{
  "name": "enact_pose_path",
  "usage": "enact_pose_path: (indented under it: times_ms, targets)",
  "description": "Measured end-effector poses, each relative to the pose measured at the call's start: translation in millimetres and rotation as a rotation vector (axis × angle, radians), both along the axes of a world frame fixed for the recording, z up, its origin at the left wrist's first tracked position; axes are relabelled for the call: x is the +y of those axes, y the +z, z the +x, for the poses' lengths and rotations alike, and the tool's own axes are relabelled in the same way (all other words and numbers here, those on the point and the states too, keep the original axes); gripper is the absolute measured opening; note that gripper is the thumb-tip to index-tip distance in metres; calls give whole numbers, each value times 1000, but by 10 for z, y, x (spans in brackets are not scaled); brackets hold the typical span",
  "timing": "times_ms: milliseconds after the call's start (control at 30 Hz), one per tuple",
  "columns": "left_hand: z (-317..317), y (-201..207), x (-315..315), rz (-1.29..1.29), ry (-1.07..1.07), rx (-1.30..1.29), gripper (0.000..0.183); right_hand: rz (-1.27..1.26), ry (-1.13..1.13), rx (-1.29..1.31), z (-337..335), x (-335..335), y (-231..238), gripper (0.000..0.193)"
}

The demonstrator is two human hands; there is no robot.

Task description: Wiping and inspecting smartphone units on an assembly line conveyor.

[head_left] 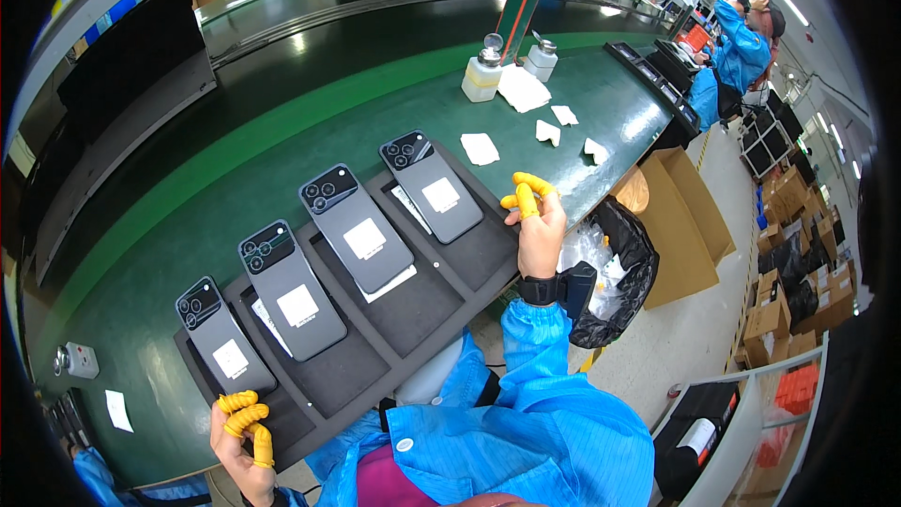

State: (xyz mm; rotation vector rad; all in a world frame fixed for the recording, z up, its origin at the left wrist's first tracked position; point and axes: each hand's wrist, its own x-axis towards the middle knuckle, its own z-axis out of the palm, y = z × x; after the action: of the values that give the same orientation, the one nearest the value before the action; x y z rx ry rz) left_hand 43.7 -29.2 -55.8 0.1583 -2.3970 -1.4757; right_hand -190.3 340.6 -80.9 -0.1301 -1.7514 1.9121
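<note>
A long black foam tray [427, 338] lies slantwise over the bench's near edge. Four dark grey phones [282, 282] rest in its compartments, camera ends away from me, each with a white square label. Pale slips stick out from under several of them. At the tray's near left end is my left hand [242, 441], yellow cots on its bent fingers, which curl over the end beside the leftmost phone. My right hand [539, 225] hovers by the tray's right end, its cot-covered fingers loosely bent and apart, nothing visible in them.
Dispenser bottles [482, 75] and white wipes [523, 88] sit on the green bench [375, 113]. A black-lined waste bin [619, 291] and an open carton [680, 225] stand right of the bench. Another bottle [77, 360] is far left. A person in blue [741, 52] works farther back.
</note>
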Motion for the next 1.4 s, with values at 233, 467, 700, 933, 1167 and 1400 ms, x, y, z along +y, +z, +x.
enact_pose_path:
  times_ms: [233, 467, 700, 933, 1167, 1400]
  targets:
    - [9, 20, -1, 29, -12, 2, 25, 22, -9, -7, 5, 6, -10, 20]
    - [-2, 6, 2, 28, -21, 4, 26, 12, -12, -12, 31, -15, 38, 20]
    - [8, 23, -1, -16, -18, 11, 24, 43, -11, -25, 27, -7, 22, 20]
    - [9, 61, 5, -29, -2, -56, 23, 25, 6, -14, 24, -11, 15, 20]
    - [-7, 38, 35, -68, 34, 29, 26, 13, -1, -17, 40, -4, 20, 20]
    - [-33, 32, 44, -41, 40, 46, 23, 19, 22, -1, -1, 12, -3, 20]
